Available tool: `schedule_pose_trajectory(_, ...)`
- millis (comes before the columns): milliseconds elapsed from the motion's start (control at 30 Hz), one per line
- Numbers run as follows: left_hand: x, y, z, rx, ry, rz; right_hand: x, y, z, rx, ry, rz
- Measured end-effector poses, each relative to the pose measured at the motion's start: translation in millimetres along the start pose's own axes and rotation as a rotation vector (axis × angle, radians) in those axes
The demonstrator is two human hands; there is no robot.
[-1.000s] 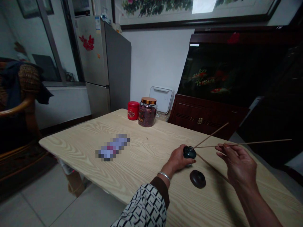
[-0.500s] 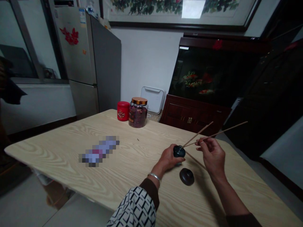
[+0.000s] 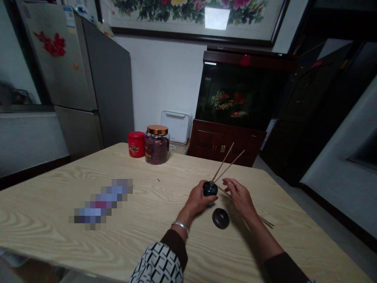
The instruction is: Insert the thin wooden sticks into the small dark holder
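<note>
My left hand wraps around a small dark glass reed diffuser bottle on the table. Two thin reed sticks slant up out of its neck. More reeds reach toward the lower right, passing behind my right hand and forearm, which hide their middle. Just right of the bottle, my right hand hovers with its fingers loosely bent and apart, and no reed shows between the fingertips. A round, dark brown domed cap lies on the table close in front of the bottle.
The wood-grain table carries a red canister and a copper-lidded jar at its far edge. A blurred-out long item lies on the left. A fish tank and a fridge stand beyond.
My right hand has let go of the reed it pinched and lowered toward the table. The upright reeds stand steeper and farther apart. My left hand still grips the bottle. The view has turned right.
</note>
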State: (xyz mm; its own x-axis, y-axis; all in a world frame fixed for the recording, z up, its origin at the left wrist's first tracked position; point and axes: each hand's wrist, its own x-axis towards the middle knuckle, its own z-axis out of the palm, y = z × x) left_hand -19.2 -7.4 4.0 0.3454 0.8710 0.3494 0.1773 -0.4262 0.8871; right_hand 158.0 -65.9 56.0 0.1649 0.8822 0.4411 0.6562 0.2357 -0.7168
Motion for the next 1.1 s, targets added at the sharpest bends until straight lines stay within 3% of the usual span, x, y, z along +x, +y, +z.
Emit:
schedule_pose_trajectory(100,0,0,-0.1,-0.009,-0.004,0.006,-16,29,-23,-0.336,0.051,0.07)
schedule_pose_trajectory(233,0,2,0.0,-0.017,-0.003,-0.016,-37,58,-39,-0.775,-0.085,0.068)
schedule_pose_trajectory(333,1,3,0.7,-0.021,-0.005,-0.023,-42,64,-39,-0.894,-0.126,0.012)
schedule_pose_trajectory(433,1,4,1.4,-0.036,-0.013,-0.024,-38,62,-38,-0.883,-0.121,0.067)
schedule_pose_trajectory(567,1,4,1.9,-0.04,-0.015,-0.028,-29,60,-41,-0.786,-0.201,0.226)
schedule_pose_trajectory(700,1,1,1.9,-0.036,-0.014,-0.023,-24,65,-48,-0.673,-0.209,0.215)
schedule_pose_trajectory(867,1,-1,1.2,-0.019,-0.016,0.007,-18,62,-61,-0.341,0.027,0.164)
schedule_pose_trajectory(1033,0,-1,0.3,-0.007,-0.006,-0.003,-12,11,-60,0.405,0.306,0.298)
schedule_pose_trajectory(1100,0,-2,0.2,-0.008,-0.004,-0.005,-9,-13,-52,0.591,0.371,0.292)
